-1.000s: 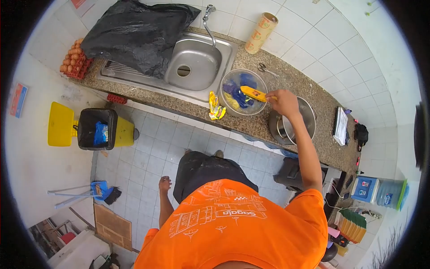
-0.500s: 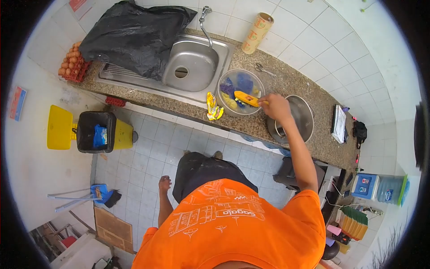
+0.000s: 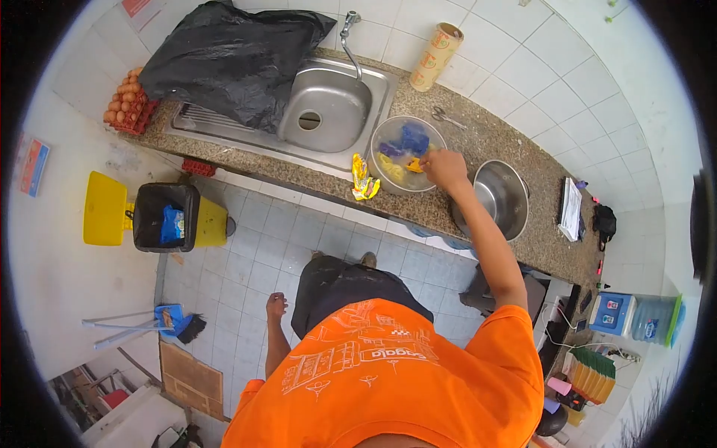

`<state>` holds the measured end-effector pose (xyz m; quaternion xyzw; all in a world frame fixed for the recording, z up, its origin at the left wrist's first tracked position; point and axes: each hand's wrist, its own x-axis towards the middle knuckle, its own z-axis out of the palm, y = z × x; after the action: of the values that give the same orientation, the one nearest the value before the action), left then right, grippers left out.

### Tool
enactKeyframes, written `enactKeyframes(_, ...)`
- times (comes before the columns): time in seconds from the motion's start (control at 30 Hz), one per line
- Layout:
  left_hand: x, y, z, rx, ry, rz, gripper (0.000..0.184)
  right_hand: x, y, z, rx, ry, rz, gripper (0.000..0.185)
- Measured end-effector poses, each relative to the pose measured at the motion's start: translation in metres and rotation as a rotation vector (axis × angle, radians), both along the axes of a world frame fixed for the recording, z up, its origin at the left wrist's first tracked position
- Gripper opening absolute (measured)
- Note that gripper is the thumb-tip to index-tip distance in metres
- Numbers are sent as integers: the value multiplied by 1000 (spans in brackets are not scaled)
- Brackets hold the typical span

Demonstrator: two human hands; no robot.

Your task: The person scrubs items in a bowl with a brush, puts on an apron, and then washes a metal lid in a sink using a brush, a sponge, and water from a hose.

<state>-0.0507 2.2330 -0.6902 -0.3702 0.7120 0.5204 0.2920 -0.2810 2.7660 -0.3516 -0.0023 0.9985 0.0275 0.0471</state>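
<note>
Head view is showing a black plastic bag [image 3: 231,67] sprawling over part of the sink [image 3: 337,128], upper left. Upper centre, a clear bowl [image 3: 388,132] is holding blue [image 3: 415,138] and yellow pieces [image 3: 390,169]; the right hand [image 3: 447,170] is pinching a yellow packet [image 3: 415,164] over it. A metal pot [image 3: 504,196] is standing right, partly behind the forearm. The left hand [image 3: 276,305] is hanging centre-left, its fingers' closure unclear.

yellow item [image 3: 413,165] — partly behind right hand [image 3: 445,169], drainboard [image 3: 197,119] — partly under black bag [image 3: 231,63]
</note>
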Motion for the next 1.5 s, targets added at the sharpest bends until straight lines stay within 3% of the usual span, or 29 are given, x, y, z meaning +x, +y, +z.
enactKeyframes(0.23, 17, -5, -9, -1, -43, 53, 30, 9, 11, 49, 53, 36, 100, 13)
enactKeyframes(0.47, 21, -7, -17, 13, -34, 7, 25, 31, -2, 110, 2, 86, 26, 12)
enactKeyframes(0.63, 10, 1, -10, 28, 8, 23, 29, 38, -6, 80, -62, 67, 106, 12)
enactKeyframes(0.87, 3, 2, -14, 13, 2, 28, 27, 34, 6, 35, -14, 46, 33, 12)
enactKeyframes(1.17, 17, -3, -16, 68, -5, 85, 24, 27, 11, 14, 6, 63, 52, 13)
enactKeyframes(1.33, 13, 4, 1, 12, -12, 73, 21, 32, 5, 50, 50, 67, 106, 13)
enactKeyframes(1.5, 15, 3, -6, 23, -5, 79, 20, 39, 20, 96, -31, 77, -19, 14)
